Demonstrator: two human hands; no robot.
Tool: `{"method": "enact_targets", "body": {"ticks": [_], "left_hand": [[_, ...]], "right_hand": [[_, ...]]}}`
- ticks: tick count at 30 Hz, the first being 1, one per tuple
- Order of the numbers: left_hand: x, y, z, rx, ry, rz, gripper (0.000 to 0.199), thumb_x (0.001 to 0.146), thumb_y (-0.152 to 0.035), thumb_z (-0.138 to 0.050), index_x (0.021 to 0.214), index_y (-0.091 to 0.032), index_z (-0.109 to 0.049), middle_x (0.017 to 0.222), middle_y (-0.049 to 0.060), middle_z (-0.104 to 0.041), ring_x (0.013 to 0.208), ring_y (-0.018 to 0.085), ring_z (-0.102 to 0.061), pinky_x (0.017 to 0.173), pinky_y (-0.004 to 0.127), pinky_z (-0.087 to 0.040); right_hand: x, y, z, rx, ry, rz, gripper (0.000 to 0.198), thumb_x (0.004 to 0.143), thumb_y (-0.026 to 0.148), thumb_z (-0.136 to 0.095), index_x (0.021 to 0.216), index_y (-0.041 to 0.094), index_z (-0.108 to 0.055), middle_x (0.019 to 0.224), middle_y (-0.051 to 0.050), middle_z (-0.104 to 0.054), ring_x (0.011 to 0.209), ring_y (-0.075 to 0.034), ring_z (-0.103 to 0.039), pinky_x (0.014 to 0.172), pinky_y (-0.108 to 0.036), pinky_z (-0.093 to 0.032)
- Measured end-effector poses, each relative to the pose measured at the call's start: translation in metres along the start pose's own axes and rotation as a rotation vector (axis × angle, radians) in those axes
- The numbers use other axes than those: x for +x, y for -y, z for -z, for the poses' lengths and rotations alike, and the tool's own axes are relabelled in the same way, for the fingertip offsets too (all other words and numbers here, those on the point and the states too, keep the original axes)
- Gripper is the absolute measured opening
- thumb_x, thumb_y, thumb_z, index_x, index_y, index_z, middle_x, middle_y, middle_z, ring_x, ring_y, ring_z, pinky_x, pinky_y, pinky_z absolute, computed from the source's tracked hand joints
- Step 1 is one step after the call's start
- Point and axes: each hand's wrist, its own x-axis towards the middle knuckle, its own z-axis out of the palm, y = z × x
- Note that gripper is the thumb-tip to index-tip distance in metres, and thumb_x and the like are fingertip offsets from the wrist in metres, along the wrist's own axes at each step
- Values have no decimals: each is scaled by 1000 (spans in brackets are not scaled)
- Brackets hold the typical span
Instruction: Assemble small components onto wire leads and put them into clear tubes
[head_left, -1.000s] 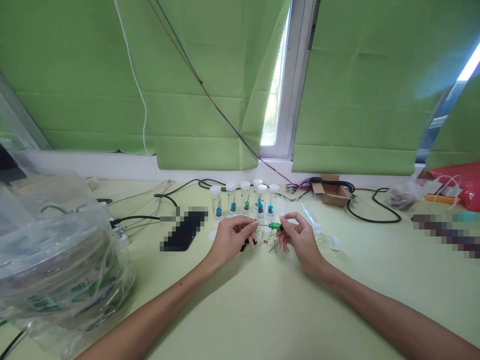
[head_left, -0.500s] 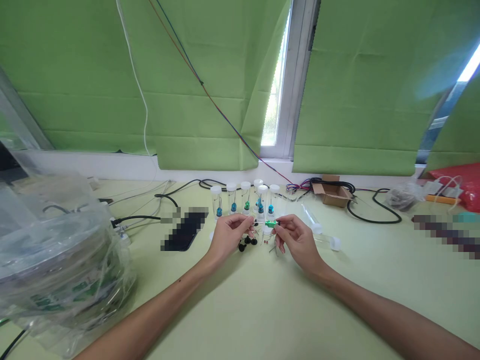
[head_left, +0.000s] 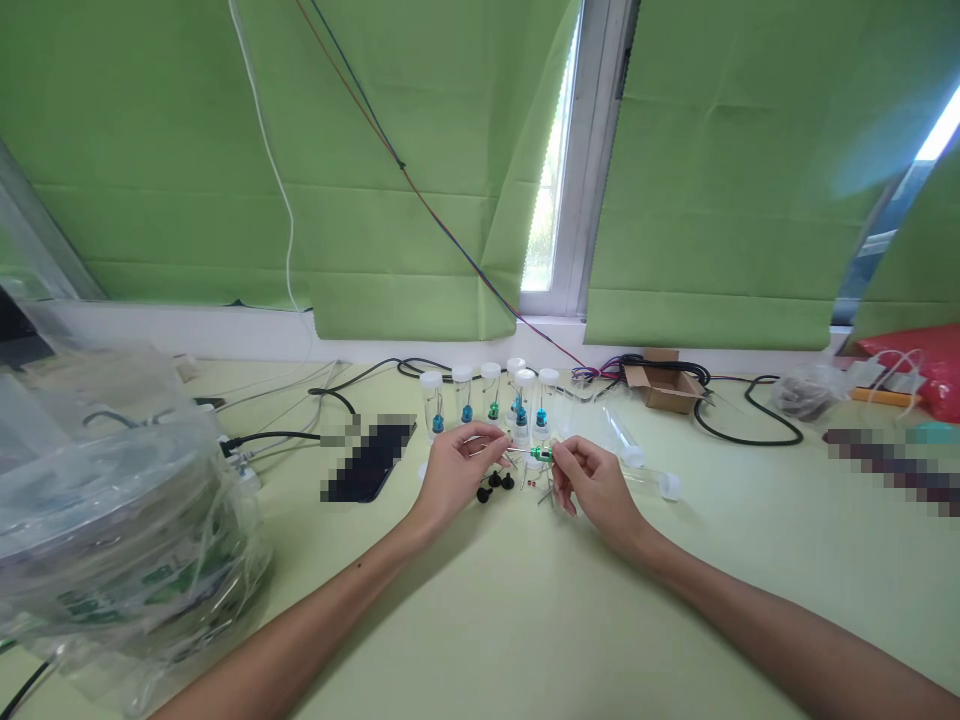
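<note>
My left hand [head_left: 465, 465] pinches the left end of a thin metal rod [head_left: 520, 449]. At the rod's right end is a small green fitting [head_left: 541, 453], with a dark bit beside it, pinched by the thumb and fingers of my right hand [head_left: 596, 485]. Rod and fitting are held level above the table. Below and between the hands lie several black knob-like parts [head_left: 495, 480], tiny red pieces [head_left: 532, 484] and thin metal pieces [head_left: 546, 497]. Just behind stand several clear tubes [head_left: 433, 405] with white caps and blue or green parts inside.
A dark phone [head_left: 382, 455] lies left of my hands. Bulky spools in a clear plastic bag [head_left: 135, 540] fill the left side. Clear tubes with white caps [head_left: 670, 487] lie to the right. Behind them are an open cardboard box [head_left: 667, 390] and black cables [head_left: 750, 440].
My right hand has shifted slightly, and its fingers now cover more of the green fitting's right end. The left hand stays almost in place on the rod.
</note>
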Motion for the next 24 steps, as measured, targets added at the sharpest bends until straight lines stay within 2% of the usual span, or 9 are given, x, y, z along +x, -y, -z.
{"method": "enact_targets", "body": {"ticks": [5, 9, 14, 19, 24], "left_hand": [[0, 1, -1, -74, 13, -26, 28, 71, -35, -76, 88, -15, -64, 88, 4, -66, 82, 21, -70, 69, 30, -58], [-2, 2, -1, -46, 39, 0, 27, 72, -35, -75, 87, -15, -65, 86, 5, -69, 79, 22, -71, 72, 31, -58], [-4, 2, -2, -18, 86, -8, 23, 76, -35, -72, 81, -14, -65, 74, 7, -73, 76, 23, -72, 73, 31, -56], [-4, 2, -4, 8, 180, -72, 18, 80, -33, -67, 77, -15, -67, 61, 2, -68, 57, 16, -65, 59, 26, -53], [-5, 2, -4, 15, 249, -50, 20, 81, -35, -65, 72, -17, -66, 56, -1, -62, 47, 14, -58, 47, 24, -47]], "right_hand": [[2, -1, 0, 29, 1, -47, 42, 91, 51, -52, 64, 19, -44, 48, 7, -43, 34, -8, -47, 34, -19, -33], [2, -2, 0, 51, -19, -76, 45, 89, 52, -54, 60, 20, -41, 44, 8, -38, 31, -8, -45, 32, -19, -29], [1, -4, 1, 66, -20, -90, 49, 89, 53, -53, 56, 19, -41, 41, 7, -39, 30, -9, -45, 32, -20, -29], [3, -5, 0, 112, -22, -106, 52, 89, 53, -52, 51, 19, -39, 41, 6, -39, 30, -9, -45, 31, -20, -28], [3, -5, 0, 136, -11, -138, 54, 88, 53, -52, 48, 19, -38, 39, 5, -40, 29, -9, -43, 31, -20, -27]]}}
